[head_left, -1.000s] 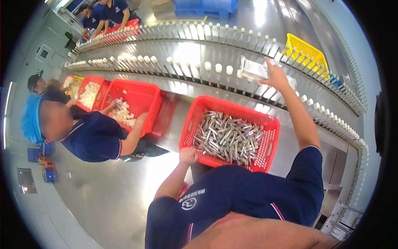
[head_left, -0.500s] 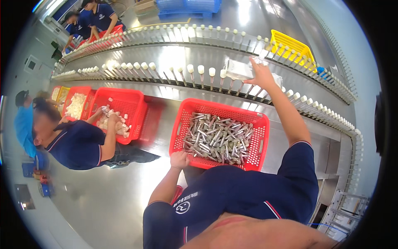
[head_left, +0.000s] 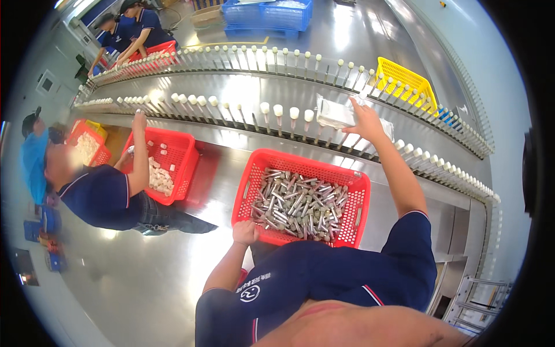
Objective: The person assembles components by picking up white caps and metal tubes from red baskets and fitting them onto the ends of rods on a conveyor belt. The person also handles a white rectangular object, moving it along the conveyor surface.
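Observation:
My left hand [head_left: 245, 232] is closed over the near left corner of a red plastic basket [head_left: 243, 188]. Inside the basket lies a loose heap of short silvery metal parts [head_left: 300, 205] with duller, wider ends. My right arm stretches out to the rack, where my right hand [head_left: 366, 122] spreads its fingers over a block wrapped in crumpled white or silvery sheet [head_left: 336, 114]. Part of the block is hidden under the hand. Beside it stand upright metal rods with white caps [head_left: 294, 113].
Two long rows of capped rods [head_left: 274, 58] curve across the bench. On the left a co-worker [head_left: 110, 191] stands at a red basket with white pieces [head_left: 173, 139]. A yellow basket [head_left: 407, 81] and blue crates [head_left: 269, 17] are farther back, with two people at the far left.
The co-worker's one hand has risen from the basket to the rod row. My hands keep their places on the basket and block; the whole view has shifted slightly.

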{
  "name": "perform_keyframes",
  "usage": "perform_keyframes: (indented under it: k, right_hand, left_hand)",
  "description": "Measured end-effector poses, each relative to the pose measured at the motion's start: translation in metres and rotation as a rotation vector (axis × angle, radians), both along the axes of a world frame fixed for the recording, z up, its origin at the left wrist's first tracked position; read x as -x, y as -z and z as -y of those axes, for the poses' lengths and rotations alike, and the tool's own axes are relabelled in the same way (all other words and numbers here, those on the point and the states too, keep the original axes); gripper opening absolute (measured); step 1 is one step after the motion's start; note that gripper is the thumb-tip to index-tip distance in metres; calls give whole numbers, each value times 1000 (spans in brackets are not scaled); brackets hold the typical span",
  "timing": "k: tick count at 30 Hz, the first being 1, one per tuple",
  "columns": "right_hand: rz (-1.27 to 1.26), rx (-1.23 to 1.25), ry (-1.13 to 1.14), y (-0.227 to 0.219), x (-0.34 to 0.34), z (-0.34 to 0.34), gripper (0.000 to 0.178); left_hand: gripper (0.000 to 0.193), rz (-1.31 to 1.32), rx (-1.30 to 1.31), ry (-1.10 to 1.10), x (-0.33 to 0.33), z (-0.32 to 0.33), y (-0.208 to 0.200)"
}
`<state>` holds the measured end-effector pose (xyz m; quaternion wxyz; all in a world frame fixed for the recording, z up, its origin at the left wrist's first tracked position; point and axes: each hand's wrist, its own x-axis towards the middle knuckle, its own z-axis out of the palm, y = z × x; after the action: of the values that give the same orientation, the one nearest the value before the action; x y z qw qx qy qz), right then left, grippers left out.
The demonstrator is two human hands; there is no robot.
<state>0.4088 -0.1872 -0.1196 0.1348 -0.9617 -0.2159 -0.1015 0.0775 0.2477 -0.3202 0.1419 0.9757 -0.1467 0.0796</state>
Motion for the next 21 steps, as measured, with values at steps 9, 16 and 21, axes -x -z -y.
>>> perform_keyframes:
  k: [9,16,21]
  right_hand:
    - [59,-19,-32,0,-9,-4,104]
    - [34,25,-32,4,-15,-16,106]
    - [-39,-48,49,-15,-15,-23,106]
  left_hand:
    - [14,6,35,19,-13,1,-18]
    - [13,3,33,23,-9,-3,-20]
    - [14,-35,45,11,-6,-7,-19]
